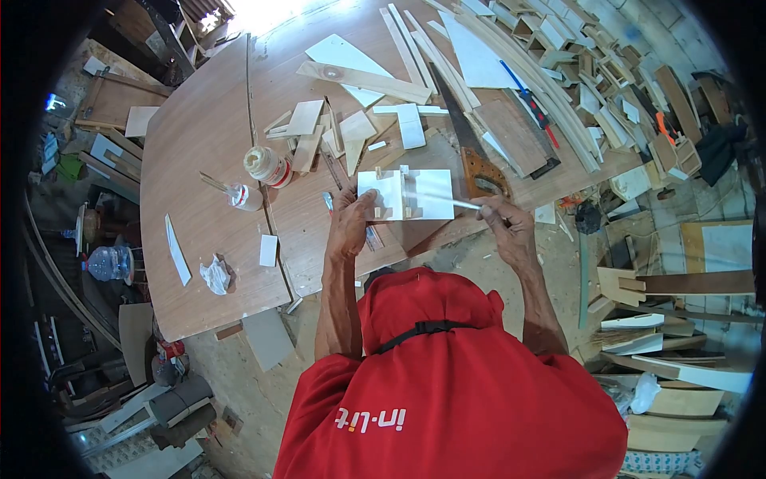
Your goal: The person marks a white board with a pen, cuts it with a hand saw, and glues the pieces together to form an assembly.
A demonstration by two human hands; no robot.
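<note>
My left hand (349, 223) grips the left edge of a white board (431, 182) with small wooden blocks and an upright strip attached to it. The board is held at the near edge of the table. My right hand (508, 230) pinches a thin pale stick (467, 205), which points left over the board. Whether its far tip touches the board is blurred. Just beyond my right hand lies a handsaw (483, 172) with a wooden handle. Left of the board stand an open jar (267, 166) with a red label and a smaller container (246, 197) with sticks in it.
Wood offcuts (307, 120) and long strips (411, 48) lie across the far side of the wooden table (199, 144). A crumpled white cloth or paper (215, 275) is at the left. Stacked scraps (590, 96) crowd the right. A person's red-clothed back (455, 391) fills the foreground.
</note>
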